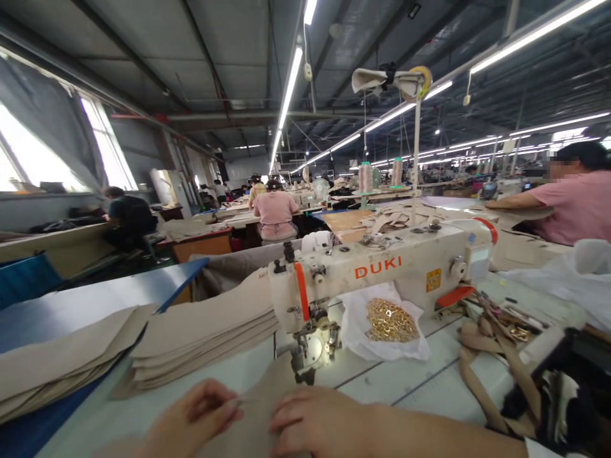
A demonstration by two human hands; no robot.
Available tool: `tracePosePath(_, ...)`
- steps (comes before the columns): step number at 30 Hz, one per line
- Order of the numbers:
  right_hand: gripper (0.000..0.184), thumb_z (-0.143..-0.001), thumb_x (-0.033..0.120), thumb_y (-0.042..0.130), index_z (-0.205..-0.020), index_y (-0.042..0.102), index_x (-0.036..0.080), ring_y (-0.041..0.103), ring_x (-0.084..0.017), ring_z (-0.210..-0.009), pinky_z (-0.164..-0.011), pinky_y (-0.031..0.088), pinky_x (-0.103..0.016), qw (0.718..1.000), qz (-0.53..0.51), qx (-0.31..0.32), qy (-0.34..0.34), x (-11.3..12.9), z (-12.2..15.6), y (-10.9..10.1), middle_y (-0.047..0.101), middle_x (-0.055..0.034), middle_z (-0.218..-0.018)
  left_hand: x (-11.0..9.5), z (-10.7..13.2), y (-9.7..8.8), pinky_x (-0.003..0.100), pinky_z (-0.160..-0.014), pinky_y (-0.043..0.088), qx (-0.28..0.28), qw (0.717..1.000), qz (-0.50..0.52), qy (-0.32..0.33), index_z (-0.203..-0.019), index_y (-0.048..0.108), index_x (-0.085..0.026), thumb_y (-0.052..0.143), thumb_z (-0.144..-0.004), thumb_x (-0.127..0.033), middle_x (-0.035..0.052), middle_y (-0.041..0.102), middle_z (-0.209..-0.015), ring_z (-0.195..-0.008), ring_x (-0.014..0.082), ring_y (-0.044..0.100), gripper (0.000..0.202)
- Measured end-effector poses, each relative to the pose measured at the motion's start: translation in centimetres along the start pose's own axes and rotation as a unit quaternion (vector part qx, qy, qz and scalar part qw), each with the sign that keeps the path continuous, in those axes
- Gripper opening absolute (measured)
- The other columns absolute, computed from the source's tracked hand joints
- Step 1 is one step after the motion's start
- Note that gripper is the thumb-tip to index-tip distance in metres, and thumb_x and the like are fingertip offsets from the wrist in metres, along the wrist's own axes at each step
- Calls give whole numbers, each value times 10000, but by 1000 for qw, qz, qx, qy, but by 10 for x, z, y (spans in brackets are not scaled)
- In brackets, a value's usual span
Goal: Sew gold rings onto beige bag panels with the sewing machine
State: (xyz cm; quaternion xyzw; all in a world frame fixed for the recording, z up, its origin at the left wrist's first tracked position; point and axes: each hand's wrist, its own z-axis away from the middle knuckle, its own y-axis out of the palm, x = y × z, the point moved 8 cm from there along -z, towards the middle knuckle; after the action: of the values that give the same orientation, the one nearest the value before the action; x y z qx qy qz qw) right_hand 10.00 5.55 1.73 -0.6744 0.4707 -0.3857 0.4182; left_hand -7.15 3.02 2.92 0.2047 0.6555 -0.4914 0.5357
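At the bottom of the view my left hand pinches the edge of a beige fabric piece that runs up toward the presser foot of a white DUKI sewing machine. My right hand lies on the same fabric just right of the left hand, fingers curled and pressing it down. Both hands sit in front of the needle area, a short way below it.
Stacks of beige cut pieces lie left of the machine. A white bag of gold metal rings sits under the machine arm, beige straps to the right. Other seated workers: pink shirt behind, another at right.
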Motion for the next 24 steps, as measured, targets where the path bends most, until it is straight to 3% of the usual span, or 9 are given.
tracePosePath(3, 187, -867, 230, 574, -1025, 655, 171, 480, -181, -1166, -1044, 308, -256, 998, 57, 30, 21, 7, 22, -17, 634, -59, -1144, -3, -25, 42, 276, -600, 501, 68, 996, 59, 3, -570, 543, -213, 791, -464, -486, -14, 665, -567, -637, 207, 648, 383)
tracePosePath(6, 264, -821, 178, 574, -1079, 627, 178, 497, -199, -1149, -1011, 340, -283, 990, 65, -10, 123, -10, 58, -52, 606, -60, -1208, 0, -37, 64, 267, -592, 491, 70, 994, 85, 15, -574, 516, -224, 748, -504, -478, -13, 665, -554, -616, 196, 639, 351)
tracePosePath(9, 347, -803, 41, 446, -1061, 634, 180, 565, -162, -1049, -927, 386, -252, 932, 77, -55, 349, -62, 103, -91, 640, -57, -1145, 6, -37, 69, 272, -599, 501, 69, 993, 90, 26, -659, 547, -235, 711, -555, -459, -16, 671, -571, -611, 198, 640, 296)
tracePosePath(11, 304, -824, 55, 418, -972, 660, 163, 601, -173, -952, -834, 416, -257, 870, 115, 0, 479, -97, 127, -101, 680, -69, -1018, 7, -35, 65, 285, -613, 517, 61, 994, 91, 18, -760, 590, -241, 699, -543, -458, -22, 674, -585, -621, 212, 650, 325)
tracePosePath(13, 207, -812, 117, 481, -827, 685, 151, 624, -194, -825, -722, 429, -262, 851, 122, 41, 510, -116, 132, -102, 700, -75, -863, 6, -34, 61, 298, -646, 533, 52, 995, 87, -3, -813, 623, -241, 693, -497, -465, -19, 687, -618, -654, 232, 665, 393)
tracePosePath(15, 161, -782, 151, 540, -729, 692, 151, 630, -202, -746, -662, 422, -260, 851, 118, 70, 507, -125, 127, -96, 699, -72, -763, 5, -32, 60, 304, -687, 541, 50, 996, 72, -23, -775, 647, -243, 680, -459, -476, -6, 708, -653, -696, 252, 677, 394)
tracePosePath(19, 178, -781, 124, 544, -745, 718, 122, 641, -254, -798, -700, 431, -307, 853, 125, 95, 497, -126, 115, -84, 708, -132, -822, 1, -30, 63, 311, -735, 542, 52, 998, 35, -20, -710, 666, -256, 660, -460, -502, 4, 726, -670, -743, 272, 685, 351)
tracePosePath(24, 186, -766, 89, 541, -741, 724, 106, 637, -279, -818, -734, 438, -346, 861, 113, 69, 492, -127, 114, -81, 705, -160, -843, 0, -28, 66, 335, -718, 553, 56, 997, 53, -1, -693, 642, -259, 671, -485, -548, 4, 719, -653, -716, 272, 685, 357)
